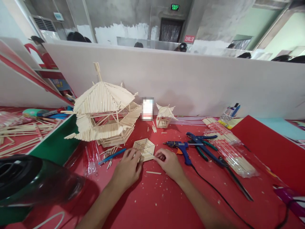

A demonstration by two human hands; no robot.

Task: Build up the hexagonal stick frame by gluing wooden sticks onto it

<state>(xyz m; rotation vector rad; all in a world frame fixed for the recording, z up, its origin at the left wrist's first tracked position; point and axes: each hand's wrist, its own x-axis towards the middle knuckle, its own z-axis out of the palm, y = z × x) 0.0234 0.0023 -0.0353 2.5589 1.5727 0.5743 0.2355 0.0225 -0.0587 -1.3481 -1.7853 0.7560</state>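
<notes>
Bare forearms, no sleeves; hands (128, 170) ungloved, ringless.

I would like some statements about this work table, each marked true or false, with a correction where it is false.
1. Both hands touch the flat hexagonal stick panel. True: the left hand is at its left edge and the right hand at its right edge.
2. The blue glue gun is held in the right hand. False: it lies on the red table, beside that hand.
3. The large stick pavilion stands left of the small stick pavilion. True.
4. A blue pen lies right of the glue gun. False: it lies left of the panel, near the left hand.
5. The table surface is green. False: it is red.
</notes>
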